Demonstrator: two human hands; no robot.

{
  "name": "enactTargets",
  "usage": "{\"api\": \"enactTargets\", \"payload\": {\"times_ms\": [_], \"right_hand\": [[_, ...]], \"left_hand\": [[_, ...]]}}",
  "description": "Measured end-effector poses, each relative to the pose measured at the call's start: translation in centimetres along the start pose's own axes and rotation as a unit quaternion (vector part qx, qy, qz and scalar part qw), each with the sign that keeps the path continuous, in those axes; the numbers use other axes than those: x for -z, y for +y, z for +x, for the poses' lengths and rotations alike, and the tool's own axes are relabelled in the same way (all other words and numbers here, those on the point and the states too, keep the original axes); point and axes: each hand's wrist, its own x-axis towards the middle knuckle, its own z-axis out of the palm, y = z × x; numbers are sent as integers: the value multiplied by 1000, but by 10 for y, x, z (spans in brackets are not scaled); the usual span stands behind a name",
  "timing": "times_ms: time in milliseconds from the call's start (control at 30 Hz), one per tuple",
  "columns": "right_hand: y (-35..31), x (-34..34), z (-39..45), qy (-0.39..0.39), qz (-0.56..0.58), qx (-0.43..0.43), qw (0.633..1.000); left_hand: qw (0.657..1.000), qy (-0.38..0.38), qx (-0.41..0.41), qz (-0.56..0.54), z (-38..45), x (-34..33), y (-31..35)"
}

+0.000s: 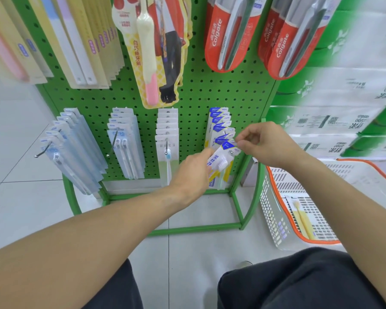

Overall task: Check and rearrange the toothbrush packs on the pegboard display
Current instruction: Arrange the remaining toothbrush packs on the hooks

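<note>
While pinched on the front toothbrush pack — right hand fingers at its top, left hand fingers beneath.

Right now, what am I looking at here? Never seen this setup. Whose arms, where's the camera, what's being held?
There is no robot: a person wears one wide-angle camera on the head, looking down at their own bare arms. They crouch before a green perforated metal pegboard stand hung with toothbrush packs on hooks. The left hand grips the front white, blue and yellow toothbrush pack on the lower right hook. The right hand pinches that pack's top edge near the hook tip. Red Colgate toothbrush packs hang above. On the floor at right stands a white slotted plastic basket with an orange rim, holding a yellow toothbrush pack.
</note>
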Motion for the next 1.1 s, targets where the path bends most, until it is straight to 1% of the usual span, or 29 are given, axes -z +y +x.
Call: {"api": "enactTargets", "payload": {"times_ms": [67,100,167,267,333,433,567,700,900,1000,1100], "right_hand": [[-1,-1,3,43,-11,9,999],[-1,-2,5,41,-27,14,999],[1,-5,8,12,-50,13,999],[2,-6,14,0,-36,4,999],[1,-5,15,-17,-35,6,999],[-1,-3,17,-53,-32,4,998],[-1,-2,17,-56,-24,8,998],[-3,-2,16,-54,-25,10,998],[-7,-2,16,-61,-57,44,996],[-6,-1,15,-41,-38,45,997],[-7,-1,14,-47,-20,40,998]], "left_hand": [[1000,-16,6,2,1,-3,-1],[1000,-24,10,5,3,-5,-3],[999,-37,15,-4,6,-9,-6],[999,-38,21,-13,9,-11,-7],[999,-18,30,-21,12,-11,-8],[996,40,29,-77,17,-8,-7],[987,76,28,-140,23,-5,0],[981,109,34,-159,25,-7,6],[980,127,7,-150,27,-2,6],[982,127,-13,-141,23,2,7],[981,130,-17,-142,21,4,7]]}}
